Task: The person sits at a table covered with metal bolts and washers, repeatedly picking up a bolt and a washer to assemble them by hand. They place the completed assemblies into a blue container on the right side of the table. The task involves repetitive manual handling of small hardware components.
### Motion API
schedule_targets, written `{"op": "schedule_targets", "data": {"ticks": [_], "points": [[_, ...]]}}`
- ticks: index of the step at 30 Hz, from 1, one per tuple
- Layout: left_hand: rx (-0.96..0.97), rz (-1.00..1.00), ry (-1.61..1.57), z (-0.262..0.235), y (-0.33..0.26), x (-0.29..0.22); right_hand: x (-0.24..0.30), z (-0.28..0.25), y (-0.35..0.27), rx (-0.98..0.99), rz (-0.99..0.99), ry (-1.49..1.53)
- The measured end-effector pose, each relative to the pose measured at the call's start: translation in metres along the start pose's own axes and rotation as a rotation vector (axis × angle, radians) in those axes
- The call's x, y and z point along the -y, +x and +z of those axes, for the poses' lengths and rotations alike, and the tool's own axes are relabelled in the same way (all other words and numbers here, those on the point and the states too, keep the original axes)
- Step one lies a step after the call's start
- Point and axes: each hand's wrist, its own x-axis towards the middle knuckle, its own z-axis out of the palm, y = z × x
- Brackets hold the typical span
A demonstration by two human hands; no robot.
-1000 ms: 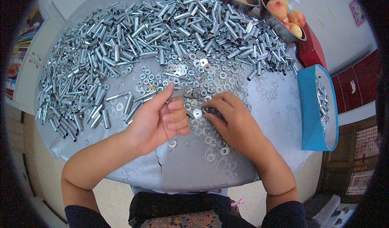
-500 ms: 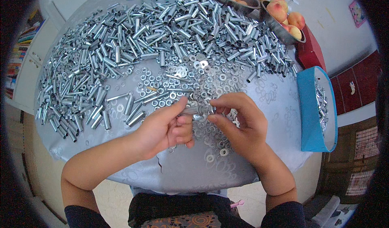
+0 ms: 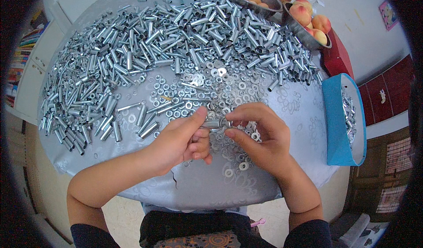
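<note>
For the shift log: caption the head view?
Both hands, left hand and right hand, hold a metal tube above scattered washers.

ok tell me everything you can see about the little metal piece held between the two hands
The metal piece is a short, shiny silver tube, like the many tubes heaped on the table. It lies roughly level, raised a little above the grey tabletop and the loose washers. The left hand pinches its left end under the thumb; the right hand meets its right end with its fingertips. What sits at that right end is too small to make out.
</note>
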Motion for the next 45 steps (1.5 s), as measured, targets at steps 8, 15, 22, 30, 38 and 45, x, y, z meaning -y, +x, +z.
{"op": "schedule_targets", "data": {"ticks": [8,15,22,30,38,45], "points": [[-0.052,-0.017,-0.013,-0.001,0.001,0.002,-0.001,-0.006,0.004,0.068,-0.214,-0.329],[-0.022,0.151,0.198,-0.003,0.003,0.007,-0.001,-0.009,0.002,0.089,-0.201,-0.321],[-0.092,0.271,0.423,0.0,-0.002,0.006,0.008,-0.009,0.002,0.26,-0.021,-0.376],[-0.14,0.516,0.885,0.005,-0.011,0.008,0.009,-0.009,-0.004,0.318,0.14,-0.233],[-0.139,0.452,0.688,0.002,-0.005,0.015,0.004,-0.008,-0.001,0.373,0.064,-0.234],[-0.143,0.409,0.69,0.004,-0.007,0.011,0.008,-0.007,-0.001,0.289,0.124,-0.268]]}}
